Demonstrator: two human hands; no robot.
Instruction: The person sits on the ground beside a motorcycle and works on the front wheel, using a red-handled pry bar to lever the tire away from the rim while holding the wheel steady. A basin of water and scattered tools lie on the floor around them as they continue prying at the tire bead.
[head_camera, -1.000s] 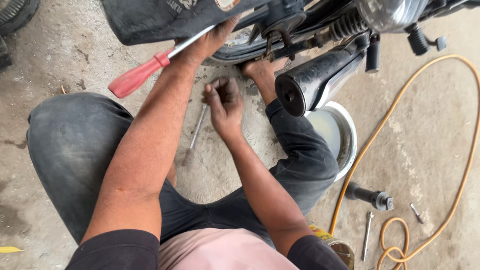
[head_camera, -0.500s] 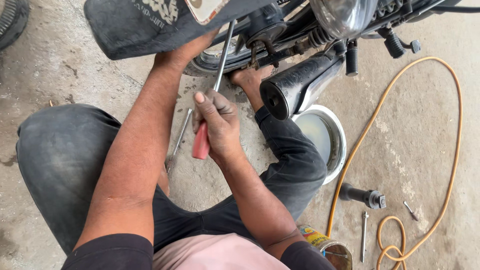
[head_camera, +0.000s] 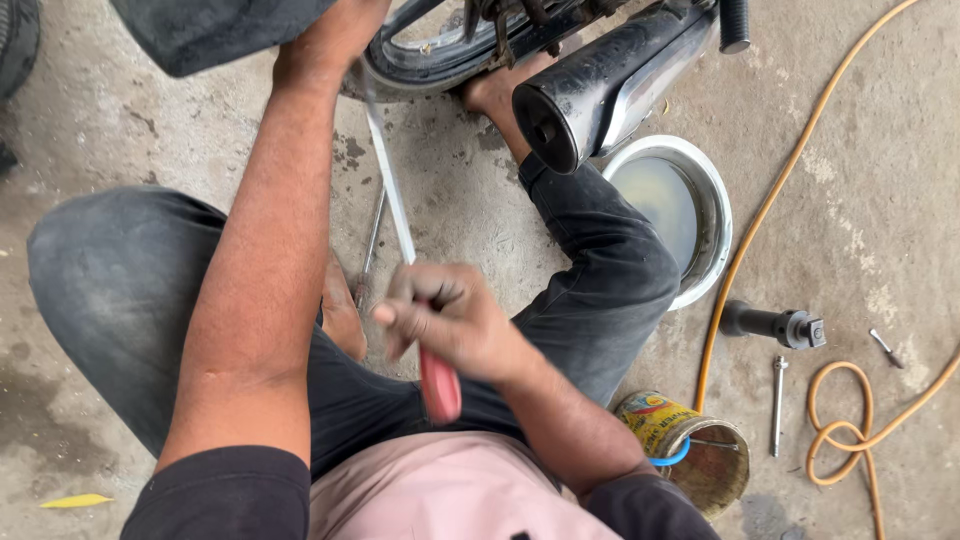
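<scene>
Right hand (head_camera: 450, 320) fisted around a red-handled screwdriver (head_camera: 415, 300) at centre frame; left hand (head_camera: 335, 35) reaches the motorcycle wheel (head_camera: 430, 55) above, its grip hidden.

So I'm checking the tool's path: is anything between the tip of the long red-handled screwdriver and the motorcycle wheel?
Nothing visible. The right hand grips the red-handled screwdriver; its shaft runs over bare concrete to the wheel rim, where the left hand rests. The tip itself is blurred.

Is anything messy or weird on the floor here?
A bit messy. Loose bolts lie scattered on the concrete by the tangled orange hose, and a dented tin can sits beside the knee. The right hand holds a red-handled screwdriver; nothing looks spilled.
</scene>
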